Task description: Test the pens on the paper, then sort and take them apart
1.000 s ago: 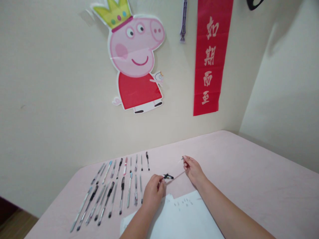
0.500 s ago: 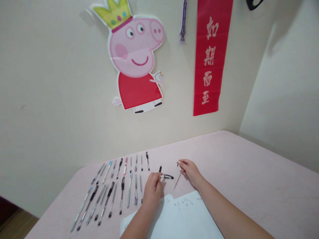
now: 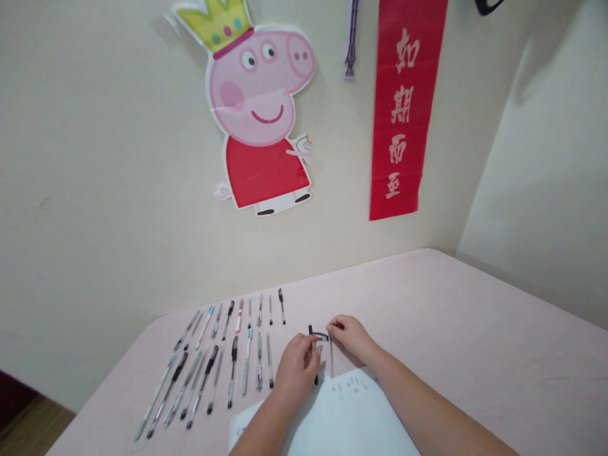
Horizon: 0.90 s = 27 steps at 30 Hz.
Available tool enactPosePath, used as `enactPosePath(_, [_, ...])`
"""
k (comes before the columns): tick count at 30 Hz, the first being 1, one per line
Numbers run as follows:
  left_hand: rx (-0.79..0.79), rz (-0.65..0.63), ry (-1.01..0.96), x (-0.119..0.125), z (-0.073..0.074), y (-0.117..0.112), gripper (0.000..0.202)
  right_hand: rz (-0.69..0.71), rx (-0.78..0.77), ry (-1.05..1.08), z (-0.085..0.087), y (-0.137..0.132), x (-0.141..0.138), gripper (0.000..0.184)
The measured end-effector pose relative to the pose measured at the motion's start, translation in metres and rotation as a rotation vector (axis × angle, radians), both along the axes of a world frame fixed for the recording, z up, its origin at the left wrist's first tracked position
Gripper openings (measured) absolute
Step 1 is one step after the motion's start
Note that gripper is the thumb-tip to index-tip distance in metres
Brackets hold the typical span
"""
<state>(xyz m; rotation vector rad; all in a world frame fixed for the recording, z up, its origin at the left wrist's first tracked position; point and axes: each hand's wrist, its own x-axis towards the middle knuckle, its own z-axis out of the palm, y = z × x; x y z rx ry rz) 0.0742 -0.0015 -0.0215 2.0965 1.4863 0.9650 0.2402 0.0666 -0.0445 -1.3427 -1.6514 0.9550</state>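
Observation:
My left hand (image 3: pixel 297 367) is closed in a pinch on a black-tipped pen barrel (image 3: pixel 319 337) over the pink table (image 3: pixel 451 329). My right hand (image 3: pixel 349 335) is closed too, pinching a thin clear pen refill (image 3: pixel 331 361) that hangs down from its fingertips. The two hands almost touch, fingertip to fingertip, just above a white sheet of paper (image 3: pixel 342 418). Left of my left hand lie two rows of several pens (image 3: pixel 223 354).
The table stands in a corner against cream walls. A cartoon pig cut-out (image 3: pixel 259 107) and a red banner with gold characters (image 3: pixel 401 107) hang on the wall. A strip of wooden floor (image 3: pixel 28 424) shows at the lower left.
My right hand has moved left and nearer, from well apart to right beside my left hand. The refill now hangs down instead of slanting across the table.

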Motion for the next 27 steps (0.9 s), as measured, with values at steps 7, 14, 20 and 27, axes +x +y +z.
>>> enactPosePath(7, [-0.010, -0.031, 0.065, 0.003, 0.001, -0.002, 0.027, 0.041, 0.020, 0.045, 0.000, -0.004, -0.004, 0.018])
enactPosePath(14, [0.000, 0.005, 0.078, 0.002, -0.001, -0.001, 0.027, -0.060, 0.022, 0.313, 0.001, -0.001, -0.002, 0.023])
enactPosePath(20, [-0.024, 0.034, 0.145, 0.001, 0.000, -0.002, 0.031, -0.129, -0.178, 0.555, 0.003, 0.007, 0.008, 0.028])
enactPosePath(27, [-0.031, 0.080, 0.156, 0.000, 0.000, -0.003, 0.029, -0.035, -0.185, 0.391, 0.016, 0.017, 0.020, 0.021])
